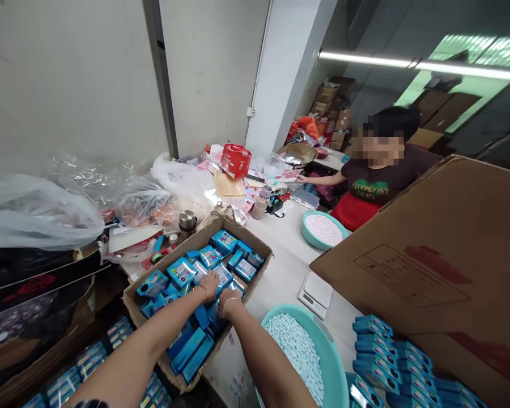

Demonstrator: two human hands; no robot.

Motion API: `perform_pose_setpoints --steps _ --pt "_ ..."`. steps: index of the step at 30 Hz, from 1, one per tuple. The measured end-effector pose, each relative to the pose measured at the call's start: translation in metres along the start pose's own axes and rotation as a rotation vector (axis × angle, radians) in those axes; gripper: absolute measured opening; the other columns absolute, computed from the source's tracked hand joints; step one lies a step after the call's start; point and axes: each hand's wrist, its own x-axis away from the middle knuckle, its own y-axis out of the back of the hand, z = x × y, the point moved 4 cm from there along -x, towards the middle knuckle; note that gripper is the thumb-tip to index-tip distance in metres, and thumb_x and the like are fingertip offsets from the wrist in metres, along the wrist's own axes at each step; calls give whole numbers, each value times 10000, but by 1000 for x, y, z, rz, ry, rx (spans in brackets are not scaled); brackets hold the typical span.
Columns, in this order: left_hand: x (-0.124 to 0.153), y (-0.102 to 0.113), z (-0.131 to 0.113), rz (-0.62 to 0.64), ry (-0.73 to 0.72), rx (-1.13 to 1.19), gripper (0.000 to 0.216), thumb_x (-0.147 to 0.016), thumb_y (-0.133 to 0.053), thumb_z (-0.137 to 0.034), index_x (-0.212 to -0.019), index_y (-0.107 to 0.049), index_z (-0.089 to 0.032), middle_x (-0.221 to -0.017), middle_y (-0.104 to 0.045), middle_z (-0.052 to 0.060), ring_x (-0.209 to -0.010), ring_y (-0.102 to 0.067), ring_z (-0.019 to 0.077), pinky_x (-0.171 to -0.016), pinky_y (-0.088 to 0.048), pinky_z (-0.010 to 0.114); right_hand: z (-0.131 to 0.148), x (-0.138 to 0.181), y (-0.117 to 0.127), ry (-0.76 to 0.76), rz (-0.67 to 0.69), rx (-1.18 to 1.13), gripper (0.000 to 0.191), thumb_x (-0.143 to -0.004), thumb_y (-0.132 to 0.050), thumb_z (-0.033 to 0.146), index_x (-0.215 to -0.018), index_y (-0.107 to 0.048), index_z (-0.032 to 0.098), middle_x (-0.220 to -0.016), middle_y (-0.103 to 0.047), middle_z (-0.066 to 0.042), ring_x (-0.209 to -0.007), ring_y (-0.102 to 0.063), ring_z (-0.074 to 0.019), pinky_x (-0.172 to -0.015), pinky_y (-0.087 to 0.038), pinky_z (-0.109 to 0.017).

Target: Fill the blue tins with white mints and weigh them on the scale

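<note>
Both my hands reach into an open cardboard box [255, 241] holding many small blue packs [182, 272] with colourful printing. My left hand [211, 284] is closed, fingers curled down among the packs near the middle; whatever it grips is hidden. Just right of it, my right hand [230, 300] is closed at a shiny blue pack [237, 287] close to the box's right side. Its fingertips are mostly hidden. Some packs lie flat, others stand on edge or lean.
Right of the box stand a turquoise basin [338, 362] of pale blue pieces, a white scale [317, 293] and stacked blue packs [376, 351]. A large cardboard panel [429, 249] leans there. Beyond, a co-worker [378, 170] sits near another basin [312, 239]. Plastic bags [182, 181] crowd the left.
</note>
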Motion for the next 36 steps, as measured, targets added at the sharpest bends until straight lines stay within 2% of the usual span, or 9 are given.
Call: perform_pose_setpoints --steps 6,9,13,17,23,27,29,32,36 --pt "3 6 2 17 -101 -29 403 -632 -774 -215 -1006 -652 -131 -1229 -588 195 -1307 -400 416 -1114 -213 607 -2 -24 -20 -102 124 -33 816 -436 -855 142 -1212 -606 143 -1216 -665 -206 -1114 -646 -405 -882 -542 -539" --pt "8 12 2 12 -138 -19 388 -572 -723 -123 -953 -650 -149 -1202 -581 213 -1274 -421 432 -1114 -203 588 -6 -22 -14 -139 -18 -96 840 -498 -871 244 -1264 -549 126 -1191 -673 -212 -1109 -656 -377 -897 -541 -482" --pt "14 24 1 38 -136 5 331 -613 -632 -85 -935 -634 -158 -1185 -585 187 -1138 -542 375 -1016 -375 534 1 -6 2 -25 -143 -137 534 -683 -760 255 -1171 -581 132 -1115 -705 -198 -1039 -687 -352 -853 -544 -438" --pt "33 56 -14 30 -188 28 558 -637 -580 -44 -1177 -581 -182 -1328 -528 151 -1170 -558 318 -1018 -433 464 -6 36 25 101 -304 -181 520 -715 -700 170 -1206 -528 160 -1108 -698 -157 -1020 -679 -319 -844 -529 -415" --pt "126 123 -89 -528 -606 114 747 -845 -480 -80 -1518 -210 -259 -1305 -595 94 -1270 -513 255 -1116 -390 484 -97 159 57 279 -947 -905 375 -823 -663 277 -1165 -521 219 -1085 -656 -76 -990 -634 -223 -888 -500 -363" --pt "190 123 -156 -712 -775 250 677 -807 -577 -48 -1414 -422 -305 -1174 -669 55 -1171 -595 239 -1056 -466 442 -170 224 52 146 -904 -1725 550 -769 -758 382 -1240 -510 247 -1040 -666 -36 -909 -638 -190 -804 -532 -324" --pt "201 114 -190 -621 -726 492 596 -767 -651 -68 -1311 -552 -290 -1178 -675 49 -1175 -597 251 -1055 -473 424 -192 246 45 147 -640 -2123 431 -791 -728 411 -1151 -577 229 -932 -670 -21 -747 -621 -153 -686 -540 -292" --pt "192 85 -238 -261 -401 1116 626 -714 -735 -100 -1305 -586 -241 -1262 -657 56 -1226 -576 286 -1033 -495 381 -212 278 33 264 -265 -2467 277 -838 -658 332 -1080 -622 203 -814 -627 5 -546 -497 -79 -549 -483 -211" --pt "181 18 -299 311 137 1860 544 -823 -611 -97 -1348 -537 -222 -1103 -727 66 -967 -706 226 -810 -591 321 -239 317 14 348 -204 -2606 213 -862 -581 250 -1071 -619 221 -791 -596 13 -513 -440 -65 -513 -439 -176"
